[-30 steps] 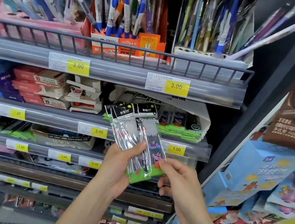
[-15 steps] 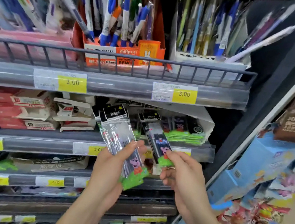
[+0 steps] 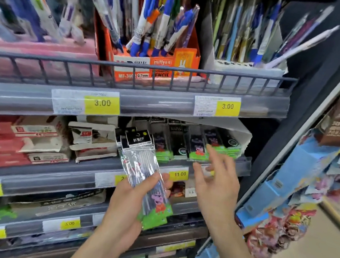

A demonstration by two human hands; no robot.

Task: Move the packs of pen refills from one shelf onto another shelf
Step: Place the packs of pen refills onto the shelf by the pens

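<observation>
My left hand (image 3: 130,202) grips a small stack of clear refill packs (image 3: 143,169) with black header cards and green cartoon bottoms, held upright in front of the shelves. My right hand (image 3: 216,179) is empty, fingers spread, just in front of the second shelf (image 3: 85,167). On that shelf, inside a white display box (image 3: 245,133), lies a row of several refill packs (image 3: 197,148); my right fingertips are close to the nearest of them.
The top shelf (image 3: 168,104) has a wire rail and holds an orange pencil box (image 3: 151,67) and pens. Red and white boxes (image 3: 31,142) fill the second shelf's left part. Lower shelves carry yellow price tags. Hanging snack packets (image 3: 308,192) crowd the right side.
My right hand let go of the pack it pinched; that pack now lies in the row on the second shelf. The left hand keeps its stack. The view shifted down.
</observation>
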